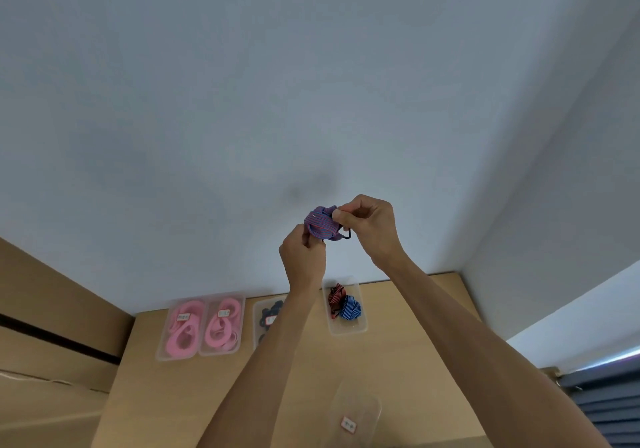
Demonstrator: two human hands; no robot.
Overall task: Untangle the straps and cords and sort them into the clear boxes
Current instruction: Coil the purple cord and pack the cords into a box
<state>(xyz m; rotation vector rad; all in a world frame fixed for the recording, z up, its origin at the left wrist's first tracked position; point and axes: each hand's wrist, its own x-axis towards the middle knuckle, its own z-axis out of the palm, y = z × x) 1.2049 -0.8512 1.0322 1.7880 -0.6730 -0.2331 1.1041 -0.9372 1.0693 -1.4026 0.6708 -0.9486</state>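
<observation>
Most sorting appears done, with 4 clear boxes (346, 330) already filled, while 1 striped cord bundle (320, 223) is pinched between left hand (302, 254) and right hand (370, 226), untangling unfinished.

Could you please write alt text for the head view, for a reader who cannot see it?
Two raised hands, left hand and right hand, pinch a tangled purple-and-red striped cord before a white wall. Below, on a wooden table, clear boxes hold pink straps, dark cords and red and blue cords.
</observation>
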